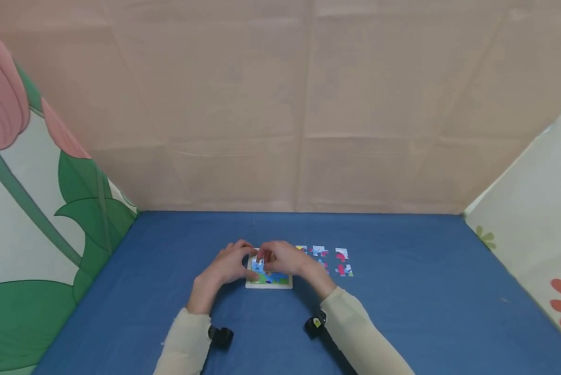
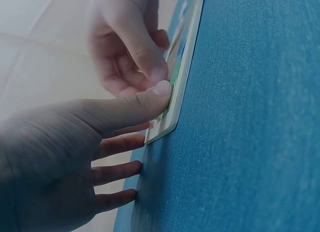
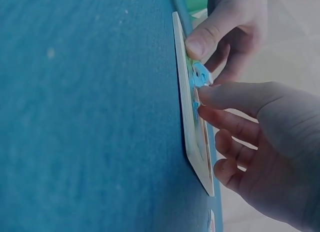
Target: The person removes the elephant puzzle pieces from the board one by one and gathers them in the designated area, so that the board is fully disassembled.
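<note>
A jigsaw puzzle in a pale-rimmed tray (image 1: 269,286) lies flat on the table, its picture blue and green. My right hand (image 1: 282,258) is over the tray, thumb and index finger pinching a small blue puzzle piece (image 3: 196,106) close to the picture. My left hand (image 1: 226,264) rests at the tray's left side. Its thumb (image 2: 145,104) presses on the puzzle near the rim, while the other fingers extend past the corner. Beside that thumb, a blue part of the picture (image 3: 201,73) shows in the right wrist view. My right fingers partly hide the tray's upper half.
Several loose puzzle pieces (image 1: 341,254) lie right of the tray, some partly behind my right hand. A blue cloth (image 1: 402,302) covers the table. A beige backdrop (image 1: 299,104) rises behind it, with patterned panels (image 1: 36,234) on both sides.
</note>
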`<state>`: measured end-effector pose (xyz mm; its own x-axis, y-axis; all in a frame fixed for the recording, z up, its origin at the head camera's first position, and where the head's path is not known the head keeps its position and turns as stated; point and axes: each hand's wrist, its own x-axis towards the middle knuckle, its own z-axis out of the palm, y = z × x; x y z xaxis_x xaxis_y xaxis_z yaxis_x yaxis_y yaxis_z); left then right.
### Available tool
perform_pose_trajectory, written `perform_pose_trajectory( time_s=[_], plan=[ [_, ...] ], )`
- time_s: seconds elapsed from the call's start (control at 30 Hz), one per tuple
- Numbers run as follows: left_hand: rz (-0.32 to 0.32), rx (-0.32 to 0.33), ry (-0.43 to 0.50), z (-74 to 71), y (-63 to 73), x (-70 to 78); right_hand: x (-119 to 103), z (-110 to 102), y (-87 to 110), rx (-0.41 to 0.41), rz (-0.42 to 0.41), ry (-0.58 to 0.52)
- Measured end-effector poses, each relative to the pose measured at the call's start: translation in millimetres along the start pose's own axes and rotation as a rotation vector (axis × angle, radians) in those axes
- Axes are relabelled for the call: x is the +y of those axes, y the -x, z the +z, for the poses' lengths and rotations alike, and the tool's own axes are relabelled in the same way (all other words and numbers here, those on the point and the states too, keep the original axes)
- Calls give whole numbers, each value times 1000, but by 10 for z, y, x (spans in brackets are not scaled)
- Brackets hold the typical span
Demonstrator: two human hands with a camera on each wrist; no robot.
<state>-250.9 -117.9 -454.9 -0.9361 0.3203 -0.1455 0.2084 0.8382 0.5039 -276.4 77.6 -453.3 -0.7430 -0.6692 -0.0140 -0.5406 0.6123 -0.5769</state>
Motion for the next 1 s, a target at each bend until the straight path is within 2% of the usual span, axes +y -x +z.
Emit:
perform_pose_trajectory(
  time_s=[0.2,0.37,0.7,1.0],
  plan=[
    [-21,5,-4,0,1,-5,-24,-5,20,5,1,-66],
    [-13,12,-10,12,-8,-4,-17,-12,50,6,-8,-91],
    [-35,5,-4,19,-12,-4,34,-59,145,56,23,-59],
    [-55,3,-9,24,-21,-7,88,-112,243,96,47,-83]
  ],
)
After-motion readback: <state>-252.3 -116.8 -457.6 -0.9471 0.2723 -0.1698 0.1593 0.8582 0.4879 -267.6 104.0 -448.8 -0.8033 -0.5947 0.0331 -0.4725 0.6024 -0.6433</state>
